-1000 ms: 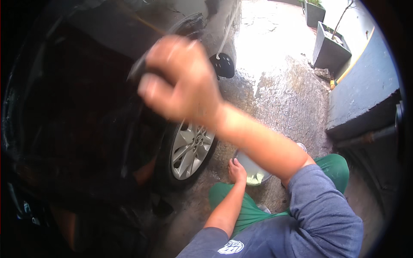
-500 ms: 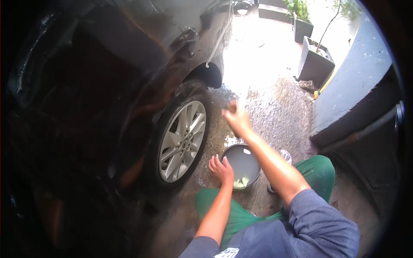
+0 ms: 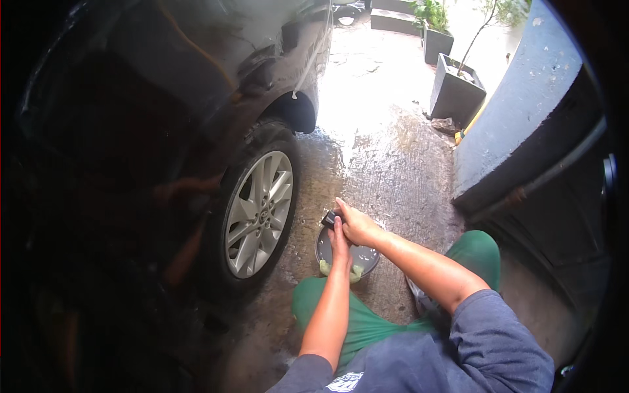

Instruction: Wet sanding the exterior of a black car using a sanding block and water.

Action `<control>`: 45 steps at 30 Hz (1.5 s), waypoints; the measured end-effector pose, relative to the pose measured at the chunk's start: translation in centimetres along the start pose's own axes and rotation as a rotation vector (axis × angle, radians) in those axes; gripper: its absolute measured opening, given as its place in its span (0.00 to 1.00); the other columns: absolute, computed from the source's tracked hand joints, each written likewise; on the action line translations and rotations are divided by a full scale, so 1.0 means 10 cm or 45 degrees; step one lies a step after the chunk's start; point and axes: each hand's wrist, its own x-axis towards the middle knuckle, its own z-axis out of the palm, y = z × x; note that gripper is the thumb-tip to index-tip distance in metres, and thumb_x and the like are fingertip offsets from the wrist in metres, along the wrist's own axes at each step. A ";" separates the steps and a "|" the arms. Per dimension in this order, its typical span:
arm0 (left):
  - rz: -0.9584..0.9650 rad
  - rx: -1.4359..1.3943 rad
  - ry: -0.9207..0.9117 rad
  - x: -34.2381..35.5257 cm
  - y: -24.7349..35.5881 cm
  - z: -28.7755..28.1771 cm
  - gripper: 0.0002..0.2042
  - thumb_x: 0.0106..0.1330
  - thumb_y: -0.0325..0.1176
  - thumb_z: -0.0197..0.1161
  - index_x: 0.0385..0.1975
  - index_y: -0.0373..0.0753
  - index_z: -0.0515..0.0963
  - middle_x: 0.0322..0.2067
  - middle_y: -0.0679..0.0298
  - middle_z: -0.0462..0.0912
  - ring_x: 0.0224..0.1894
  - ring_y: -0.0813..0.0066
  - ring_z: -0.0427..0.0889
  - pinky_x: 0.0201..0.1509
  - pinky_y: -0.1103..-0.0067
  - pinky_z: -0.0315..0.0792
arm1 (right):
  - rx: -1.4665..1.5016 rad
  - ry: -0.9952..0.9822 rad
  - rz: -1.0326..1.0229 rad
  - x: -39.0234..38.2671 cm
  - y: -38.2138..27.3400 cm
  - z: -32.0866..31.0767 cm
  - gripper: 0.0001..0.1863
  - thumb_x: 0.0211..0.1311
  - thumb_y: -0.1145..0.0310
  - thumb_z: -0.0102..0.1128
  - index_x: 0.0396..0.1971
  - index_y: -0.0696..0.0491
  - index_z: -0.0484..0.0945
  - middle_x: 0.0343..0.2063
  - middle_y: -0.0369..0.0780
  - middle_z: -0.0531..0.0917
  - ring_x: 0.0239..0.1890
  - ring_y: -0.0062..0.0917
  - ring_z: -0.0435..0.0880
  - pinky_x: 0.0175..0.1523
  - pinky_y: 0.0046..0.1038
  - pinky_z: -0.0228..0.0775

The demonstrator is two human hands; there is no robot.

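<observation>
My right hand [image 3: 359, 226] is closed round a small black block-shaped object [image 3: 330, 219], with one finger stretched along its far side. Against its near end, my left hand [image 3: 340, 245] is pressed, thumb on top and the other fingers mostly hidden. Both hands meet above a round dark basin [image 3: 371, 261] of greyish water on the ground between my knees. A pale green cloth [image 3: 356, 272] hangs over the basin's near rim. The underside of the black object cannot be made out.
A dark car stands close on the left, its tyre and silver wheel [image 3: 260, 215] beside the basin. The concrete ground [image 3: 400, 177] is wet. To the right are a grey-blue wall [image 3: 517, 111] and a square planter [image 3: 457, 92] with a small tree.
My right hand has come down and back from beyond the basin to join my left hand. My left hand has moved from the basin's left rim to over it, onto the black object.
</observation>
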 end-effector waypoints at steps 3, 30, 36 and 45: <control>0.083 0.254 0.207 0.17 -0.06 -0.16 0.39 0.73 0.59 0.58 0.73 0.37 0.55 0.66 0.54 0.71 0.65 0.62 0.75 0.64 0.70 0.72 | 0.063 -0.083 0.005 0.03 -0.09 0.06 0.34 0.72 0.66 0.49 0.73 0.62 0.54 0.57 0.58 0.79 0.57 0.53 0.80 0.62 0.45 0.71; 1.592 3.059 0.963 -1.44 3.36 1.47 0.28 0.61 0.42 0.73 0.60 0.41 0.72 0.51 0.54 0.77 0.53 0.50 0.76 0.59 0.62 0.70 | -0.473 -1.075 -0.404 1.47 1.19 0.61 0.25 0.53 0.73 0.63 0.54 0.44 0.83 0.50 0.47 0.86 0.57 0.43 0.83 0.60 0.40 0.76; 1.791 3.545 1.026 -1.59 4.03 1.71 0.24 0.65 0.43 0.71 0.59 0.46 0.74 0.53 0.62 0.76 0.51 0.61 0.76 0.57 0.67 0.72 | -0.449 -0.936 -0.309 1.71 1.17 0.26 0.24 0.60 0.75 0.58 0.57 0.45 0.82 0.54 0.46 0.84 0.59 0.41 0.82 0.63 0.39 0.75; 1.985 3.318 0.953 -1.29 4.06 1.85 0.25 0.58 0.42 0.75 0.56 0.44 0.81 0.47 0.64 0.83 0.52 0.63 0.80 0.55 0.69 0.72 | -0.413 -0.255 0.046 2.38 2.22 -0.37 0.22 0.69 0.72 0.47 0.62 0.48 0.76 0.51 0.52 0.85 0.55 0.46 0.84 0.59 0.45 0.76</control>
